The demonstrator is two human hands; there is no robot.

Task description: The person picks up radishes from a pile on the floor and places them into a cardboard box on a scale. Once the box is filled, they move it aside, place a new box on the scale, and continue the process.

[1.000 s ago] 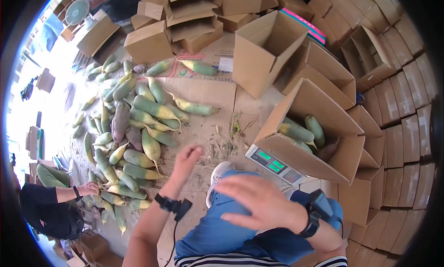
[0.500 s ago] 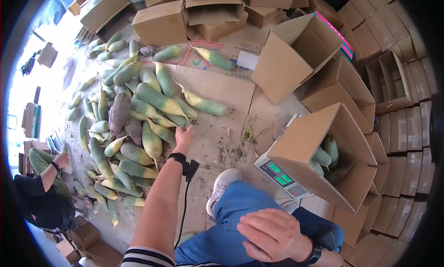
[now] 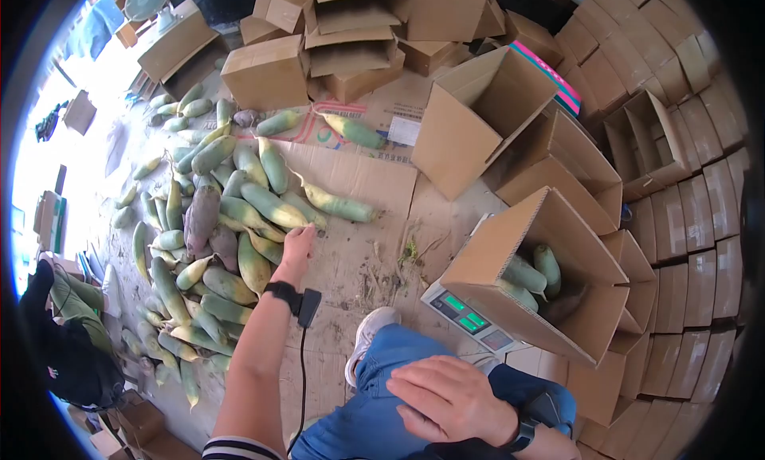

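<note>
The left hand (image 3: 297, 245) lies palm down, fingers close together and stretched forward. Its tips are at the near end of a long green radish (image 3: 271, 205) on the edge of the radish pile (image 3: 209, 245). Whether the fingers have closed on the radish cannot be told. The right hand (image 3: 446, 398) rests flat and loosely spread on the thigh (image 3: 374, 396), holding nothing.

The radish looks dense and stiff, probably heavy enough to want a full wrap of the hand. It should be gripped around the thick green middle rather than the thin tapering root tail, which would likely snap or slip. The skin looks smooth with some dry soil on it, so the grip should be fair. The body is pale green, fading to yellowish-white at one end.

Ahead and to the right of the right hand, an open cardboard box (image 3: 510, 245) with several radishes inside sits on a digital scale (image 3: 464, 313).
</note>
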